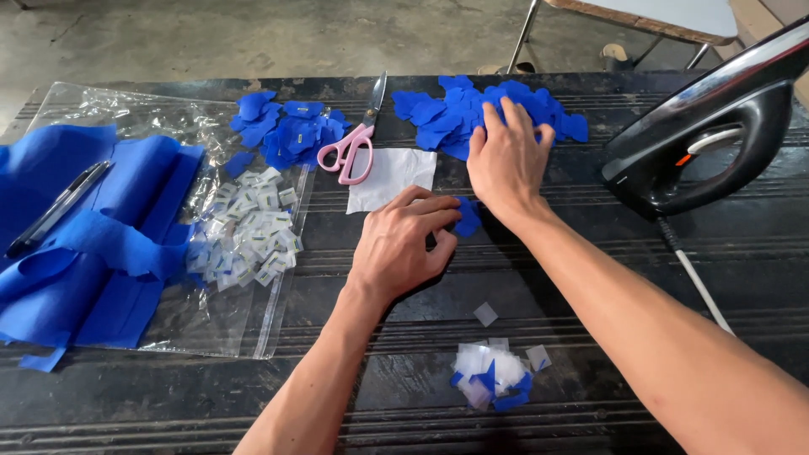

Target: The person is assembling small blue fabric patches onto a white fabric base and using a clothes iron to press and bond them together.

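I am watching a small blue fabric piece (466,217) lying on the dark tabletop (590,278), just below a white paper square (390,178); my left hand (403,244) is pinching it between curled fingertips, probably to keep it apart from the rest. My right hand (508,160) is resting flat with fingers spread on the far heap of blue cut pieces (438,114), gripping nothing, seemingly pressing the heap so a piece can be slid off. Pink-handled scissors (354,143) are lying between that heap and a second blue pile (291,131). Further left, a clear plastic bag (244,320) is carrying small white tags (249,232), beside folded blue cloth (93,244) with a pen (55,211) on it. A black iron (708,135) is sitting at the right, scraps (497,375) nearer me. Beyond the ridged tabletop I am seeing concrete floor (211,38).
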